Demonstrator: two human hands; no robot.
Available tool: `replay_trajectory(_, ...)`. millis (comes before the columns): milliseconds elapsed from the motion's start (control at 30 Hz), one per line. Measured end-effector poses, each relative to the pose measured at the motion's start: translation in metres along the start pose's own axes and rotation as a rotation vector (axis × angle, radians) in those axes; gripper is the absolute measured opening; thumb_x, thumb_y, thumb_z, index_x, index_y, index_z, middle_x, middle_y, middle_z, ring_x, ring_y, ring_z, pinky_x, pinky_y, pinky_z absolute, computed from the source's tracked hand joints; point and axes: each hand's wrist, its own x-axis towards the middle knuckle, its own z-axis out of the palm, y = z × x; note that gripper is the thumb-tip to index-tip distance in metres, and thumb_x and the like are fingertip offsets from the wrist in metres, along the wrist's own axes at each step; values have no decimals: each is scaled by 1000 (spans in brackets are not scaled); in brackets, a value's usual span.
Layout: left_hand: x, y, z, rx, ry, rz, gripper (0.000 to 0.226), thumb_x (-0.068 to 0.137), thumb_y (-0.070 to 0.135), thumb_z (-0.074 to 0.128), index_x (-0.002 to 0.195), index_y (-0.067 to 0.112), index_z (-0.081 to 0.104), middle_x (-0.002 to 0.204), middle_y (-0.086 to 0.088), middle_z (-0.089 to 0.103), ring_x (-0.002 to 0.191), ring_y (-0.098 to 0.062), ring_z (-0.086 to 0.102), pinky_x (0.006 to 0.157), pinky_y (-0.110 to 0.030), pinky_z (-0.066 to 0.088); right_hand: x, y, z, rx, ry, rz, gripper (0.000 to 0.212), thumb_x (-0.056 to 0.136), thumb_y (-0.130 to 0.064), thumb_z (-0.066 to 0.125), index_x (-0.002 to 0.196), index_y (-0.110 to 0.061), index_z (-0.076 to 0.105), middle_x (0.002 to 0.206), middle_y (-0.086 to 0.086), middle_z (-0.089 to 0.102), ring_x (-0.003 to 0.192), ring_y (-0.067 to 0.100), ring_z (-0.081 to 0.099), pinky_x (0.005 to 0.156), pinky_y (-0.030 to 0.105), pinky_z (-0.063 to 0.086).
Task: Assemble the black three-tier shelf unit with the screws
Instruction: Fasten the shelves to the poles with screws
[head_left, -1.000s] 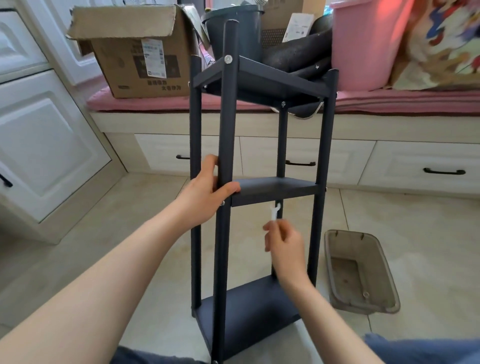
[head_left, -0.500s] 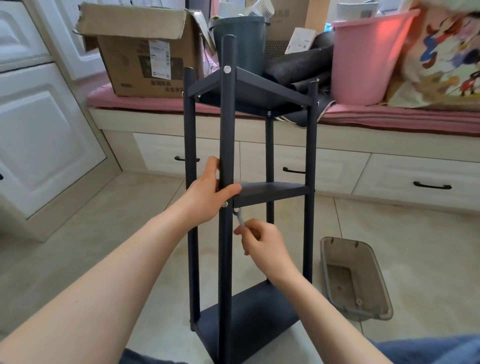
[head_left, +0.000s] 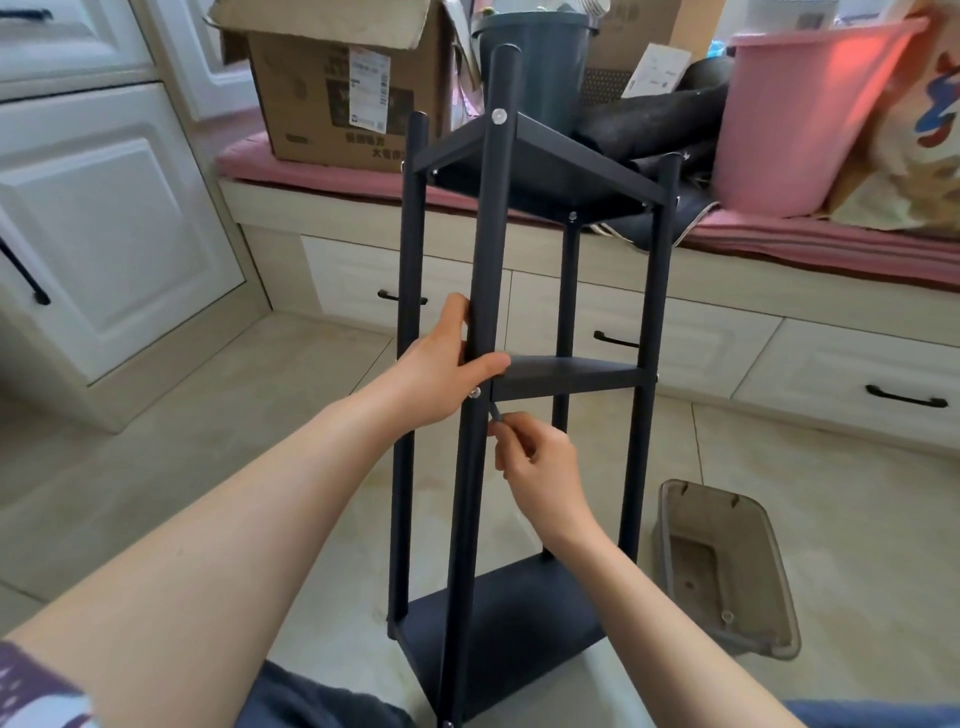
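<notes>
The black three-tier shelf unit stands upright on the tiled floor right in front of me. My left hand grips its nearest post at the height of the middle shelf, thumb on the post's front. A silver screw shows on that post just below the thumb. My right hand pinches a small flat wrench, whose tip reaches up behind the post under the middle shelf's corner. Another screw sits at the top shelf's corner.
A grey plastic tray with a small fastener lies on the floor at the right. A window seat behind the shelf carries a cardboard box, a dark bin and a pink bucket. White cabinets stand at the left.
My right hand has carried the wrench left, from below the middle shelf's centre to the near post's corner. The left hand has kept its grip on the post.
</notes>
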Motion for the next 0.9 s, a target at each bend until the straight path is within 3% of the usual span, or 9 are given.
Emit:
replay_trajectory(267,1,-2,0,-9,1,5,48,99,38,59,133,25,29,119,-3,67,99,-18,67,75,-24,50,1,8,7,1,52,-59,27,99,-13,56,85,-36,62,63,-14,60,63,5,59,62,13,45)
replay_trajectory(467,1,-1,0,-11,2,11,44,99,38,59,129,27,29,117,0,67,96,-13,66,68,-16,48,3,19,18,-47,70,-127,12,98,-13,59,100,-12,71,83,-12,68,80,5,65,73,17,53)
replay_trajectory(633,0,2,1,17,3,14,49,99,39,58,135,25,29,118,-1,68,94,-14,66,64,-17,47,10,22,26,-16,82,-141,12,96,-13,62,103,-11,72,86,-15,67,85,3,64,75,10,50)
replay_trajectory(700,0,3,1,24,13,14,48,99,39,58,134,25,29,120,-1,67,94,-14,66,62,-17,48,14,23,29,9,61,-121,13,95,-12,62,104,-12,72,88,-10,71,86,6,66,77,14,52)
replay_trajectory(833,2,5,4,17,26,20,39,99,39,59,124,30,30,113,3,67,88,-7,66,53,-11,50,23,21,31,119,30,-68,18,94,-15,59,101,-5,72,91,8,73,84,20,68,78,35,58)
replay_trajectory(900,3,5,5,11,30,17,38,98,40,59,122,31,31,110,5,68,90,-6,66,56,-12,48,27,23,30,98,48,-96,14,95,-11,61,99,-4,72,90,9,73,83,21,68,78,37,58)
